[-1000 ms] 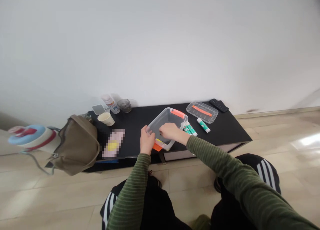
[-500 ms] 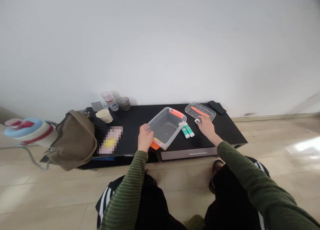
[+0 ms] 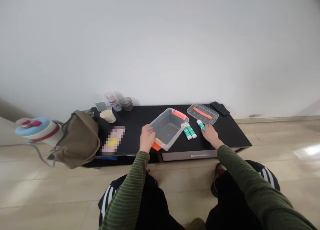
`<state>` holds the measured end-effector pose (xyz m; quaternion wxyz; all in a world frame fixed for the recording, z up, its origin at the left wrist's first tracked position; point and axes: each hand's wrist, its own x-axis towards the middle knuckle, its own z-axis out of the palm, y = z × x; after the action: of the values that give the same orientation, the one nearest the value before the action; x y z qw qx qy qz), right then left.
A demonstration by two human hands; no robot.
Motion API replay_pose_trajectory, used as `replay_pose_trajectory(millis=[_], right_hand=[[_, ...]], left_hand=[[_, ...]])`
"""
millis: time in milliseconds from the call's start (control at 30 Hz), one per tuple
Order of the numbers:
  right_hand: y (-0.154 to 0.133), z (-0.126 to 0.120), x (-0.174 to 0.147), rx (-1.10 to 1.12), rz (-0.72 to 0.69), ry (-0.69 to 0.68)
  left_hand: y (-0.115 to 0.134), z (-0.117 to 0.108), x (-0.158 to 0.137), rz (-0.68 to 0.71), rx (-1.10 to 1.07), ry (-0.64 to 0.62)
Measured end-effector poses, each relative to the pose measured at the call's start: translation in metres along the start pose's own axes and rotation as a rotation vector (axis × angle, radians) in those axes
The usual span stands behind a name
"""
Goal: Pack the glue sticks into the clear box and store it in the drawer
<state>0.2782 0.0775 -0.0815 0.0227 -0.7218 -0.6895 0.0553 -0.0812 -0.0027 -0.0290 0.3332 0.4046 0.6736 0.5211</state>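
Clear plastic storage box with orange latches [image 3: 168,127], tilted up on the black low table [image 3: 225,131], is gripped at its near corner by the left hand [image 3: 147,140] so its opening faces the right hand [image 3: 209,134], whose fingers close on a green-and-white glue stick [image 3: 200,124] beside two more glue sticks [image 3: 189,132].

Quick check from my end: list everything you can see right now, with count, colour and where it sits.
table: 1, black, against the white wall
box: 1, clear with orange latches, table front, tilted
lid: 1, clear with orange strip, right of box
glue sticks: 2, green and white, lying beside box
single glue stick: 1, green and white, near lid
remote: 1, black, back right corner
paper cup: 1, cream, left rear
glass: 1, dark, by wall
bag: 1, olive, table's left end
left hand: grip on box's near edge
right hand: on single glue stick
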Motion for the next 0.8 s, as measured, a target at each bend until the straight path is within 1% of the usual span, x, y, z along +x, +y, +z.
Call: replay_pose_trajectory(millis=[100,167,233,267,300,367,400,433,500,533,600,667,733,800], right_hand=[[0.0,-0.001,-0.002,0.022,-0.028,0.022],[-0.002,-0.007,-0.002,0.096,-0.028,0.063],[-0.009,-0.019,-0.004,0.215,-0.041,0.149],[-0.016,-0.029,-0.005,0.281,-0.071,0.206],[-0.025,-0.039,-0.006,0.341,-0.119,0.265],[-0.051,-0.063,-0.011,0.425,-0.287,0.358],[-0.067,-0.075,-0.013,0.437,-0.381,0.374],[-0.084,-0.086,-0.016,0.422,-0.463,0.362],[-0.12,-0.103,-0.022,0.319,-0.581,0.28],[-0.137,-0.109,-0.025,0.243,-0.611,0.207],[-0.166,-0.114,-0.03,0.087,-0.606,0.027],[-0.19,-0.113,-0.034,-0.043,-0.567,-0.149],[-0.207,-0.108,-0.037,-0.116,-0.527,-0.276],[-0.22,-0.1,-0.038,-0.142,-0.513,-0.36]], left_hand=[[0.0,0.002,0.0,0.009,0.013,0.005],[0.002,0.003,-0.001,0.013,0.03,0.013],[0.003,0.003,-0.001,0.016,0.048,0.017],[0.004,0.004,-0.002,0.019,0.056,0.016],[0.004,0.004,-0.002,0.023,0.061,0.015],[0.004,0.004,-0.002,0.027,0.062,0.01],[0.003,0.004,-0.001,0.027,0.059,0.008],[0.003,0.005,-0.001,0.026,0.056,0.008],[0.003,0.006,-0.001,0.022,0.048,0.009],[0.002,0.006,-0.001,0.022,0.046,0.011],[0.002,0.007,-0.001,0.029,0.046,0.014],[0.0,0.007,0.0,0.042,0.056,0.014],[-0.004,0.007,0.001,0.058,0.075,0.014],[-0.007,0.007,0.002,0.073,0.097,0.019]])
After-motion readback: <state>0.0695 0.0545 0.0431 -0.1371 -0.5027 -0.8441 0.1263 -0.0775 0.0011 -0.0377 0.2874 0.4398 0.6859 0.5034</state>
